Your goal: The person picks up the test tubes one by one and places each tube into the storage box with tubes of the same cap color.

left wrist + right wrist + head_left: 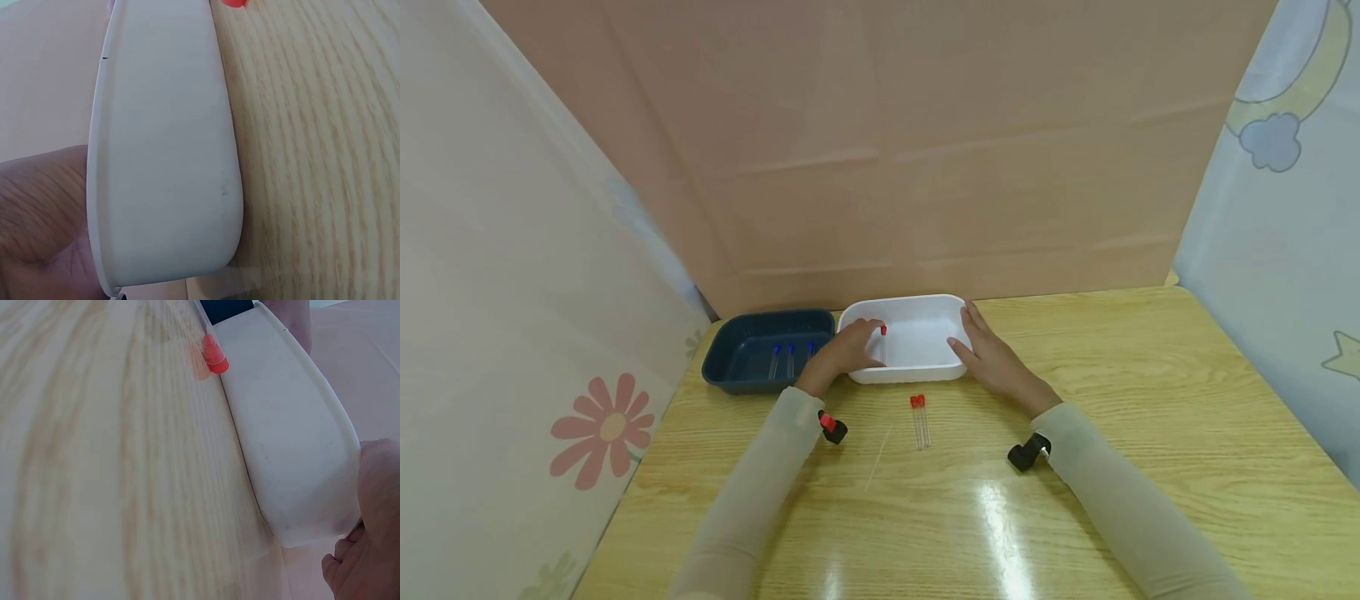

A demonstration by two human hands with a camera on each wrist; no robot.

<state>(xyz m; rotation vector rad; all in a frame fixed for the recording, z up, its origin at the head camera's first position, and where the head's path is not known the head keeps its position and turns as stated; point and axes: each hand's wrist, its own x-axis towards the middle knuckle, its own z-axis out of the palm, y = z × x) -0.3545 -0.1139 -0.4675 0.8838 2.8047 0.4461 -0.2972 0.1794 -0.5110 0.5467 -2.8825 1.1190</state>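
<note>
Pale sleeves (752, 492) lead forward to a red-capped tube (883, 337) inside the white tray (917, 337), its long axis appearing to run front to back. It shows between finger and thumb of the nearer left hand (848, 347), though I cannot tell whether they pinch it, while the right hand (1000, 362) grips the tray's right end, thumb over the rim; outward, two more red-capped tubes (919, 417) lie side by side on the tabletop (1075, 517), nearer the camera, and a dark tray (737, 354) holding blue-capped tubes (791, 350) sits left.
</note>
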